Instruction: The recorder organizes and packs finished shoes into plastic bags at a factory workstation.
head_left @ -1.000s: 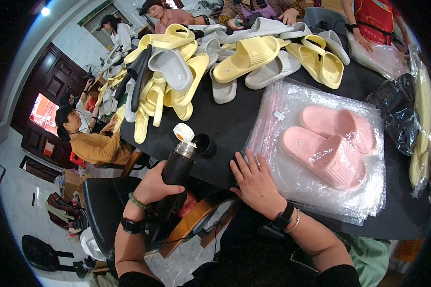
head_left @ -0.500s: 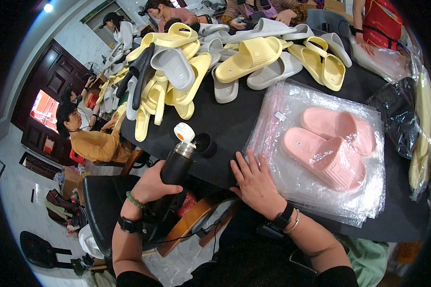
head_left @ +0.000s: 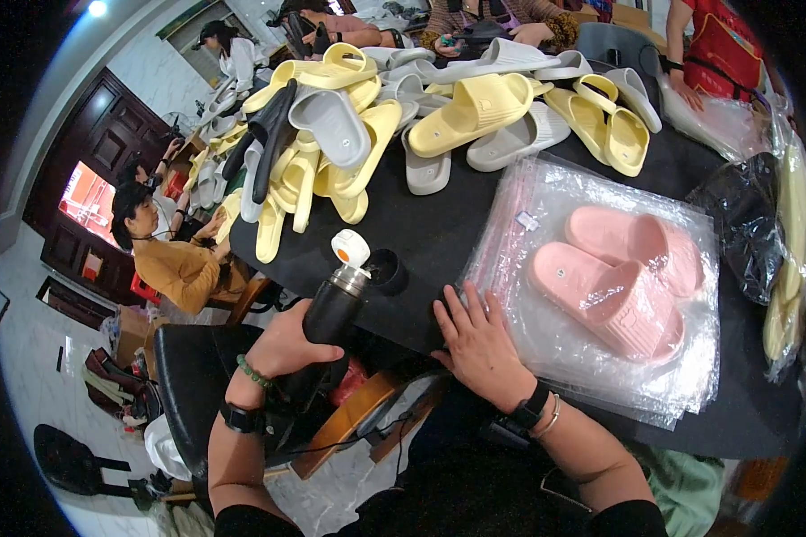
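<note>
My left hand (head_left: 294,345) is wrapped round a black thermos bottle (head_left: 331,311) with a steel neck, held upright at the table's near edge. Its white flip lid (head_left: 350,248) stands raised. Just behind the bottle's neck is a black round cup (head_left: 387,271) on the table. My right hand (head_left: 477,342) lies flat with fingers spread, beside the left edge of a stack of clear plastic bags (head_left: 524,295). On top of that stack rests a pair of pink slide sandals (head_left: 613,277).
A heap of yellow slides (head_left: 471,115) and grey slides (head_left: 331,125) covers the far side of the black table (head_left: 421,336). A black chair (head_left: 197,385) stands to my left. Bagged yellow slides (head_left: 786,251) hang at the right edge. Several people work around the table.
Both hands keep their places, the left still holding the bottle. The view has shifted very slightly. At the far left, the person in the mustard top has moved their head a little.
</note>
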The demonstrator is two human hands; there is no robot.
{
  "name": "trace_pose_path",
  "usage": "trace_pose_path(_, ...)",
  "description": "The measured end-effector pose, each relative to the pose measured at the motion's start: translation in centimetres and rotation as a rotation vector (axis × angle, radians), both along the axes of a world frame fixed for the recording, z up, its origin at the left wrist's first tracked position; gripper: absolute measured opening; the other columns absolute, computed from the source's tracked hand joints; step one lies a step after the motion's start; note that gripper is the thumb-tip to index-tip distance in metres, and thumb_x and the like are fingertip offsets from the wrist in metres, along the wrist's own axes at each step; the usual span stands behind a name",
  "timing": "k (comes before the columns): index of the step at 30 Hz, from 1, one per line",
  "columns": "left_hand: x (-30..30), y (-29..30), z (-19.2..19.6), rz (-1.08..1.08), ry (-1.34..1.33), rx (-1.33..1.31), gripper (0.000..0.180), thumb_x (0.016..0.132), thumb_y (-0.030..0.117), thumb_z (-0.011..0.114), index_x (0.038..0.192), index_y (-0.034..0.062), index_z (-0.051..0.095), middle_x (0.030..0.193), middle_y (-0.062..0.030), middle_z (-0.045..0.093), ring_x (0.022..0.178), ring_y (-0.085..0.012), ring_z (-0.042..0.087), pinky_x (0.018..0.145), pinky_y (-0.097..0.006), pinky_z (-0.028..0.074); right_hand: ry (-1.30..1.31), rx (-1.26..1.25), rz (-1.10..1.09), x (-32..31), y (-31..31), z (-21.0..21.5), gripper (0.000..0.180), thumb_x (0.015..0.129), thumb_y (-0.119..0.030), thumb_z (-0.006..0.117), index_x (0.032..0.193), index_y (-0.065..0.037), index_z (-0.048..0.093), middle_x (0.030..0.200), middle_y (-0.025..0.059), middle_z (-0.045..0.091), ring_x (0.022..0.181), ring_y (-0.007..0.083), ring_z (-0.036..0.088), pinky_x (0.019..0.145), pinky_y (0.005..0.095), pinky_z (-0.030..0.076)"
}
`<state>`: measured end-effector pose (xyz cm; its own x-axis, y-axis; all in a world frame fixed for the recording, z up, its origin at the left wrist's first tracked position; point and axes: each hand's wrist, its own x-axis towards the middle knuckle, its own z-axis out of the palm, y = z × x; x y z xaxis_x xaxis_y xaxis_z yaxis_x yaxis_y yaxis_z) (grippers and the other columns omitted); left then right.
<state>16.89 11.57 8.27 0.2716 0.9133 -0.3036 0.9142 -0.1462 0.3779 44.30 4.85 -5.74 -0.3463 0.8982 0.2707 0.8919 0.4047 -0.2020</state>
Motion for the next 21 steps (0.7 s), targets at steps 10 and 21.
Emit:
trace_pose_path(10, 0.48, -0.16, 0.48, 0.01, 0.021, -0.011, 0.075, 0.063, 0.04, 0.084, 0.119, -0.0015, 0.058, 0.107, -0.0208, 0.068, 0.098, -0.0319, 0.067, 0.087, -0.038, 0.051, 0.025, 0.018, 0.002, 0.03, -0.01, -0.15, 0.07, 0.09, -0.042, 0.061, 0.143, 0.0, 0.043, 0.149, 0.02, 0.039, 0.139, 0.0418, 0.033, 0.114, 0.0565, 0.024)
trace_pose_path(21, 0.32, -0.09, 0.39, -0.023, 0.023, -0.011, 0.074, 0.063, 0.04, 0.084, 0.119, -0.0017, 0.058, 0.107, -0.0204, 0.067, 0.098, -0.0309, 0.067, 0.087, -0.037, 0.051, 0.002, -0.01, -0.006, -0.05, -0.03, 0.35, 0.069, 0.09, -0.042, 0.061, 0.144, -0.002, 0.043, 0.151, 0.0195, 0.038, 0.141, 0.0408, 0.031, 0.115, 0.0559, 0.023)
